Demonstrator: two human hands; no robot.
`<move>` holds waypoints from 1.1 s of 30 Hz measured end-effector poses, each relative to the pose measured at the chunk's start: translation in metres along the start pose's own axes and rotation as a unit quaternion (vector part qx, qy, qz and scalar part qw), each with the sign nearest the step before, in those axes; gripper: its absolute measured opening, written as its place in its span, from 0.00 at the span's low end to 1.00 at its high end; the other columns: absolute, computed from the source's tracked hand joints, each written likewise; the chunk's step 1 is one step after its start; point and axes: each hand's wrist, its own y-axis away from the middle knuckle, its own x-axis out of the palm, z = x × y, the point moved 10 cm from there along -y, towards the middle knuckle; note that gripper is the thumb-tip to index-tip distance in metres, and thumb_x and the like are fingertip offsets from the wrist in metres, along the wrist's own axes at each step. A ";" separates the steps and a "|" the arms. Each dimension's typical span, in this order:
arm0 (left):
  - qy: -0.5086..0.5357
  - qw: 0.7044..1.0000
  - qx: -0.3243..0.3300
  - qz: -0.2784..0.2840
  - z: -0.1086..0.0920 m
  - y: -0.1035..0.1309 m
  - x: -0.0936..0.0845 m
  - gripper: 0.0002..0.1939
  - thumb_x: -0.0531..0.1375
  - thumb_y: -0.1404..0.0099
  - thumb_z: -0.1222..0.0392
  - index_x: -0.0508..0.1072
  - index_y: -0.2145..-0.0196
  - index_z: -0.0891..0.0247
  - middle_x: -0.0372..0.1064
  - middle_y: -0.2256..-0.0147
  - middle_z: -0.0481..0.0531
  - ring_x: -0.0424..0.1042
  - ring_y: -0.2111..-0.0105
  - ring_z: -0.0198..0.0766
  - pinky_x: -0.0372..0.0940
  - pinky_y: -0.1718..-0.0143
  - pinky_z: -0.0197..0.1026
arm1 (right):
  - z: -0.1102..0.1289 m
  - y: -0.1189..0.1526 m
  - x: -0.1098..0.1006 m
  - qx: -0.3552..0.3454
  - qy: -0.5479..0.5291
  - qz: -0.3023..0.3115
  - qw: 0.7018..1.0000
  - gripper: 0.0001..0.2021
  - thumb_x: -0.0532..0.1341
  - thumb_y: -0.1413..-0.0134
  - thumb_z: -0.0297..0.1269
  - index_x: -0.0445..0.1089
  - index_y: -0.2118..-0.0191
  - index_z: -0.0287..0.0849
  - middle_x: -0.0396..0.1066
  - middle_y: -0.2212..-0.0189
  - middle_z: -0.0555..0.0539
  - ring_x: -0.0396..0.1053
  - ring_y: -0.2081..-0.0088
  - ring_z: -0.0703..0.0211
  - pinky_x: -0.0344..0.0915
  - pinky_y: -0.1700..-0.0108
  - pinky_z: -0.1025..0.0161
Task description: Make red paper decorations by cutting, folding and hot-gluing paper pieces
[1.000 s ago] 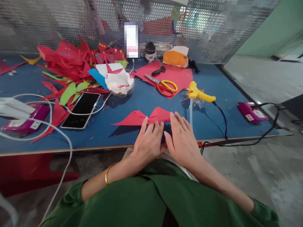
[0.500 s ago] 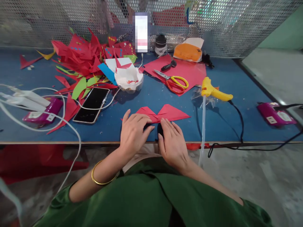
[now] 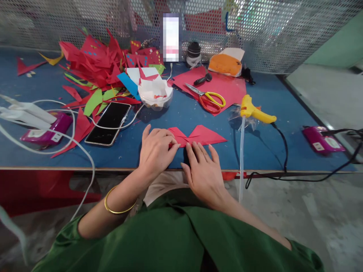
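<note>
A folded red paper (image 3: 206,135) with two raised points lies on the blue table near its front edge. My left hand (image 3: 157,147) covers its left end, thumb and curled fingers pinching the lower edge. On the paper's lower middle rest the fingertips of my right hand (image 3: 204,172), which is flat with its fingers and thumb apart. Behind the paper, scissors (image 3: 211,101) with yellow and red handles lie on a larger red sheet (image 3: 232,88). The paper's left end is hidden under my left hand.
Left stands a heap of red paper pieces (image 3: 93,56), with a dark-screened phone (image 3: 109,122) and white cables before it. A plastic bowl (image 3: 155,99) sits behind my hands. Rightward are a yellow glue gun (image 3: 256,111) and a purple socket block (image 3: 323,139). Mesh (image 3: 269,37) closes the back.
My right hand's fingers have spread apart, and the hand sits slightly lower. My left hand has shifted a little left, its thumb now on the paper's edge. The view has shifted slightly.
</note>
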 end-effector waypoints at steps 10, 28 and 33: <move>-0.002 1.000 0.008 0.012 0.000 -0.003 0.000 0.10 0.61 0.37 0.61 0.75 0.76 0.59 0.76 0.64 0.50 0.72 0.58 0.45 0.51 0.37 0.62 | 0.007 -0.001 0.002 0.010 0.038 -0.003 0.999 0.28 0.51 0.33 0.48 0.64 0.39 0.29 0.64 0.40 0.25 0.62 0.38 0.35 0.50 0.37 0.36; 0.009 1.000 -0.005 0.019 0.024 0.003 -0.006 0.10 0.62 0.36 0.58 0.76 0.75 0.59 0.77 0.62 0.49 0.73 0.58 0.46 0.48 0.37 0.64 | 0.008 0.000 0.010 0.001 0.085 0.006 0.996 0.33 0.51 0.35 0.55 0.60 0.35 0.35 0.63 0.40 0.27 0.59 0.38 0.37 0.46 0.36 0.38; 0.052 0.998 0.015 0.021 0.026 0.010 -0.006 0.10 0.67 0.40 0.50 0.76 0.69 0.59 0.77 0.57 0.52 0.73 0.54 0.47 0.47 0.36 0.63 | 0.009 0.001 0.010 0.002 0.083 0.003 0.997 0.33 0.49 0.34 0.54 0.60 0.34 0.34 0.63 0.40 0.26 0.59 0.38 0.36 0.45 0.36 0.37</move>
